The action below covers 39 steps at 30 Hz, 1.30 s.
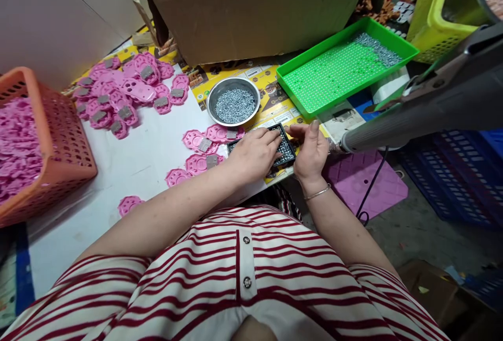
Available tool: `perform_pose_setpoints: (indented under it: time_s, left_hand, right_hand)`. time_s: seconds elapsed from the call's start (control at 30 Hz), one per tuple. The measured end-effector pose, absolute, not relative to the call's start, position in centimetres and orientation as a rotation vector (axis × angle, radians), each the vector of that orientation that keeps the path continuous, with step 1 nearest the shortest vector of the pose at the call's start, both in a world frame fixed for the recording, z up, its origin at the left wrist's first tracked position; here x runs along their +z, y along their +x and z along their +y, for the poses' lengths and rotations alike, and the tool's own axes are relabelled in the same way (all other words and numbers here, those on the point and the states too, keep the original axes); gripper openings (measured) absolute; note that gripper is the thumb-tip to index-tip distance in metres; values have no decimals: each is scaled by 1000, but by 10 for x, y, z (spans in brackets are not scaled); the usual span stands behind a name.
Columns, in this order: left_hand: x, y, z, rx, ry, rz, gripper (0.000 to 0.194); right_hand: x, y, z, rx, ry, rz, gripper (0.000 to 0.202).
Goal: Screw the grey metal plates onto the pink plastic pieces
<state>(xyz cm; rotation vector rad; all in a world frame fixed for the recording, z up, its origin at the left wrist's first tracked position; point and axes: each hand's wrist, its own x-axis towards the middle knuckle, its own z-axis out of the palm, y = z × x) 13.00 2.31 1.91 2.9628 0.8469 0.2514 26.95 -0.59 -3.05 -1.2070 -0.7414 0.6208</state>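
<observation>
A small black tray [288, 153] of shiny screws lies at the table's front edge. My left hand [255, 153] rests over it, palm down, fingers stretched across the screws. Just right of the tray, my right hand [312, 152] is raised with its thumb up and its curled fingers beside the tray's edge; whether something is between them is hidden. Behind the tray stands a round metal bowl [234, 101] full of small screws. Several pink plastic parts [196, 163] with grey metal plates lie left of my left hand.
A pile of pink parts [135, 87] lies at the back left, near an orange basket [66, 142]. Behind stand a cardboard box [251, 13] and a green tray [326, 84] with screws. A grey machine arm [408, 110] reaches in from the right above a pink stool [365, 184].
</observation>
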Motion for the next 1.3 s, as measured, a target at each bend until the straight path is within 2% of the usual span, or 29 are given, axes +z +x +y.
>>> perform_pose_setpoints:
  time_s: [0.1, 0.17, 0.23, 0.37, 0.6, 0.9, 1.1, 1.3]
  left_hand:
    - [19, 130, 24, 280, 2917, 835, 38]
    - [19, 130, 23, 249, 2896, 837, 47]
    - [20, 130, 22, 171, 2888, 826, 54]
    - [25, 123, 18, 5, 2894, 822, 52]
    - [31, 129, 13, -212, 2826, 882, 88]
    - [39, 64, 11, -417, 2843, 763, 104]
    - [26, 95, 30, -262, 2852, 401, 88]
    - [19, 92, 39, -69, 2956, 423, 84]
  right_hand:
    - [-29, 269, -7, 622, -1220, -747, 54]
    - [-29, 269, -7, 611, -1225, -746, 53]
    - [-29, 269, -8, 604, -1225, -744, 53]
    - [-29, 269, -8, 622, -1215, -738, 54]
    - [-26, 269, -10, 589, -1267, -780, 53]
    - [-25, 266, -7, 605, -1273, -830, 53]
    - [-26, 267, -6, 594, -1283, -828, 55]
    - [-25, 268, -7, 600, -1287, -822, 54]
